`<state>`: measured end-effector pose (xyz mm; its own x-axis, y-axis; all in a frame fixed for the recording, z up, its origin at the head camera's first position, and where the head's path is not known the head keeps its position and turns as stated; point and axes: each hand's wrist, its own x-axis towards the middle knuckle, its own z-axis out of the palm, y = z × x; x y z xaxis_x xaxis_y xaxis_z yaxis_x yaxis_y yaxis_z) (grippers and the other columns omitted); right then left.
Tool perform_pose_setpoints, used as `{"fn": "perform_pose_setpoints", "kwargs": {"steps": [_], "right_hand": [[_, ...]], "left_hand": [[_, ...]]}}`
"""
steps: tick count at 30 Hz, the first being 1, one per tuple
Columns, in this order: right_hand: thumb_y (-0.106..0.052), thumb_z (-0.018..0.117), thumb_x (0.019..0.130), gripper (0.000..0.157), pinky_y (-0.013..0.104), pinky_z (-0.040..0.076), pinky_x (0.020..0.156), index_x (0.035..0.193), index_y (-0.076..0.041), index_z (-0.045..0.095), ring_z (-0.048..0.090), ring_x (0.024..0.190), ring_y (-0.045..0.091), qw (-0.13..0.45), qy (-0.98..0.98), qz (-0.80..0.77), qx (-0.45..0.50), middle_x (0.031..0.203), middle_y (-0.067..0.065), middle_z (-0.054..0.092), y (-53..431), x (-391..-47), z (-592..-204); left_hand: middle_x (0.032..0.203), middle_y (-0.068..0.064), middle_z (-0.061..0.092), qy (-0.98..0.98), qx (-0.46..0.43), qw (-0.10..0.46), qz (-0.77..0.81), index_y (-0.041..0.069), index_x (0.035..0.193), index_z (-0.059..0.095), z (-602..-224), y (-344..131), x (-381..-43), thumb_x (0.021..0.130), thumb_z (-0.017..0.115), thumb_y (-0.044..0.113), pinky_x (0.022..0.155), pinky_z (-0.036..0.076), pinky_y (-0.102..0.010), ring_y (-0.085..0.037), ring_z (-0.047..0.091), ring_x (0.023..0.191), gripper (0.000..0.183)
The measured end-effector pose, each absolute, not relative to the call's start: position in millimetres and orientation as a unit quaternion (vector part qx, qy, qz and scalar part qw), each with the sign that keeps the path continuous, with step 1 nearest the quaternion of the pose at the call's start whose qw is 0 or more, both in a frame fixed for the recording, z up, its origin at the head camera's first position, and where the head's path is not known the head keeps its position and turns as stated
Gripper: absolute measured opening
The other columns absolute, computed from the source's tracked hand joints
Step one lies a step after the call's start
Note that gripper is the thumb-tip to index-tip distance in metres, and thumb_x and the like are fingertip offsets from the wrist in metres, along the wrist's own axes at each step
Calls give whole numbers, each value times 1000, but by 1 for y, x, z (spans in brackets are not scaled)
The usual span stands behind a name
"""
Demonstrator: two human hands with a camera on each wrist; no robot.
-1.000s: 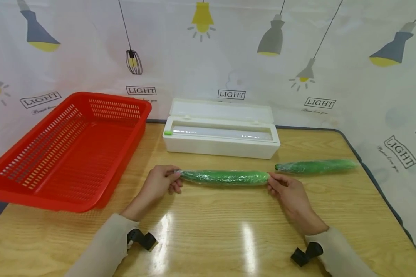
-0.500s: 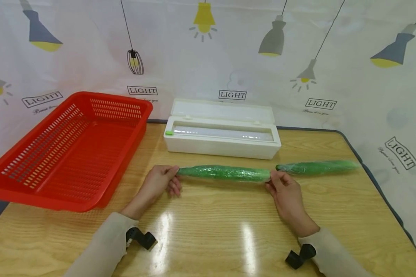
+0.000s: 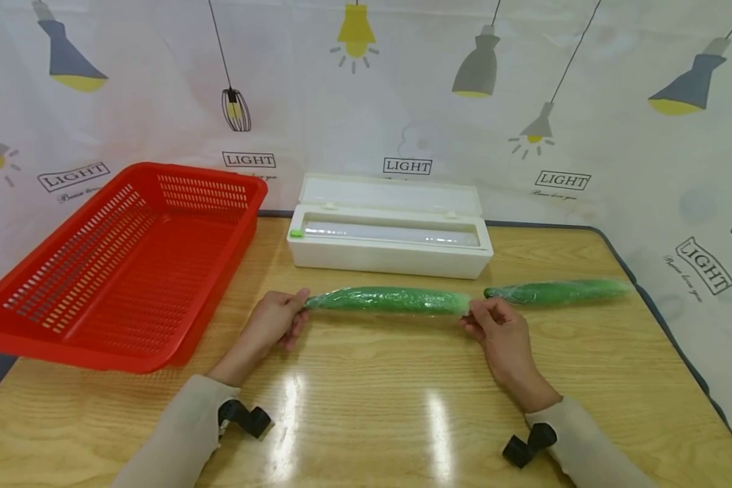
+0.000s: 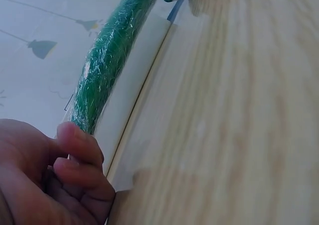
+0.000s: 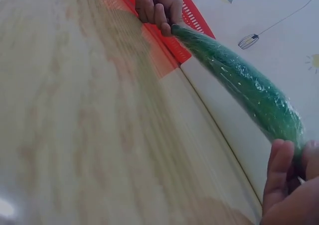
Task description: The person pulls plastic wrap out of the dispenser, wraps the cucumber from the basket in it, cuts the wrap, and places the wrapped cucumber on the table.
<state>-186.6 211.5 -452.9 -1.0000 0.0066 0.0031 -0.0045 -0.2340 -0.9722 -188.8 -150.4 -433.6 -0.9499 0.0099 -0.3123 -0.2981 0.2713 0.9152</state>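
Observation:
A green cucumber [image 3: 390,300] in clear plastic wrap is held level between my two hands, above the table in both wrist views. My left hand [image 3: 272,318] pinches its darker, narrower end between thumb and fingers. At the paler end, my right hand [image 3: 501,339] grips with thumb and fingertips. In the left wrist view the film on the cucumber [image 4: 107,56] looks wrinkled and shiny. A second wrapped cucumber [image 3: 558,292] lies on the table just beyond my right hand.
Behind the held cucumber stands a white cling film box [image 3: 390,261] with its lid raised and a roll inside. A red plastic basket [image 3: 219,271] takes up the table's left side. A printed curtain [image 3: 402,102] hangs along the table's back edge.
The held cucumber has risen slightly and shifted a little left, with both hands still at its ends. Its shiny side has turned somewhat. Basket, box and second cucumber stay put.

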Motion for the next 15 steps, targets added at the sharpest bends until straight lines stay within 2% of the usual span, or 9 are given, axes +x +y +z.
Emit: {"fn": "perform_pose_setpoints", "kwargs": {"steps": [5,8,12,15], "right_hand": [[-33,43,102,34,25,53,62,94,0,51,63,71,17,-4,-682,731,7,82,9,60,209,-187,-449],[-45,34,102,47,28,47,56,96,-1,49,54,61,17,13,-776,631,3,73,8,52,201,-187,-444],[-46,39,101,43,33,40,57,103,-4,45,44,59,20,60,-868,493,19,69,7,44,189,-185,-438],[-39,42,102,33,33,36,51,98,-6,42,40,54,19,105,-873,474,51,65,7,43,183,-182,-435]], "left_hand": [[51,-5,48,788,-82,137,595,-4,73,58,-435,-150,-190,101,46,38,36,42,-29,-17,45,35,52],[50,-5,48,790,-80,141,591,-4,73,58,-435,-148,-189,101,45,39,36,42,-30,-17,45,35,53],[50,-5,47,786,-83,145,595,-4,74,58,-435,-146,-189,101,44,41,36,41,-29,-17,45,34,54],[50,-4,47,774,-82,152,609,-4,75,57,-436,-148,-189,102,43,40,36,40,-28,-16,44,35,54]]}}
